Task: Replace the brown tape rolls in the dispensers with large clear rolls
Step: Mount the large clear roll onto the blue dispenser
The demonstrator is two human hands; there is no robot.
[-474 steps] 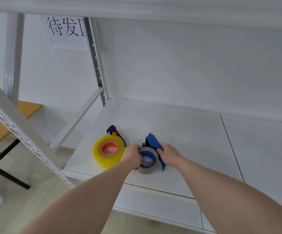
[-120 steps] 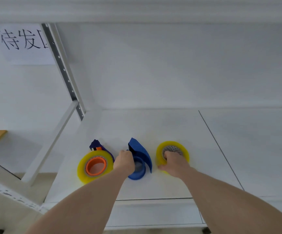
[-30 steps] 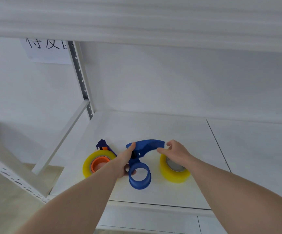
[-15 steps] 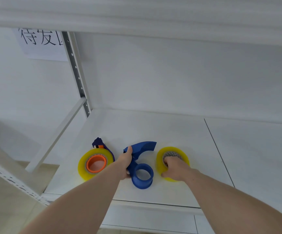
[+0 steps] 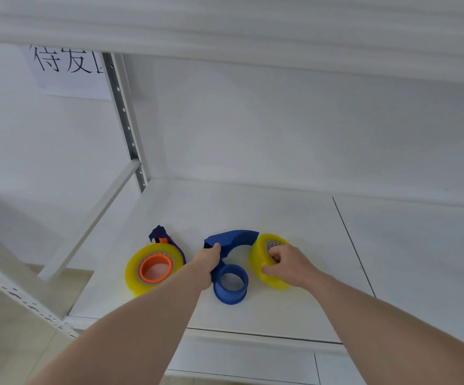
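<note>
A blue tape dispenser with a bare hub lies on the white shelf, its curved arm raised. My left hand grips its handle. To its right, a large clear roll looks yellowish and is tilted up on its edge; my right hand holds it, fingers hooked into its core. At the left, a second dispenser, dark blue with an orange hub, carries another large clear roll. No brown roll is in view.
A perforated grey upright and a white diagonal brace stand at the shelf's left end. A paper sign hangs on the wall behind. Another shelf board runs overhead. The shelf's front edge lies just below the dispenser.
My right hand has lifted the clear roll from flat to tilted on its edge. My left hand keeps hold of the blue dispenser, which has barely moved.
</note>
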